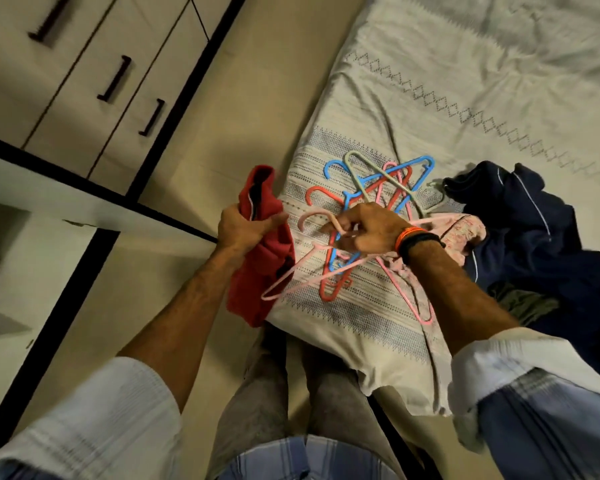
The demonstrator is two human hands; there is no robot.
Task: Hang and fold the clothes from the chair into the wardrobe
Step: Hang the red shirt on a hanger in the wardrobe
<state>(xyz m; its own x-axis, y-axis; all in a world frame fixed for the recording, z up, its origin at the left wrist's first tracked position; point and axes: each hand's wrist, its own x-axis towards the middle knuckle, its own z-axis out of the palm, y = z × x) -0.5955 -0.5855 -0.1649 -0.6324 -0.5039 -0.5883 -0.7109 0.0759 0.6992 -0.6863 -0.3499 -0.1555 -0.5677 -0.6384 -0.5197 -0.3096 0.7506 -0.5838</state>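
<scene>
Gripping a red garment in the left hand, the right hand pinches a pink hanger; no legible writing.

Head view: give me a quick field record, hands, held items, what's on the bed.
left hand: grips red garment
right hand: pinches pale pink hanger near its hook
hanger state: lifted partly off the pile
hanger pile: blue, red, pink and grey-green hangers tangled on the bed
bed: pale patterned cover
other clothes: navy garment and pink printed garment to the right of the pile
wardrobe: left side, doors shut
</scene>
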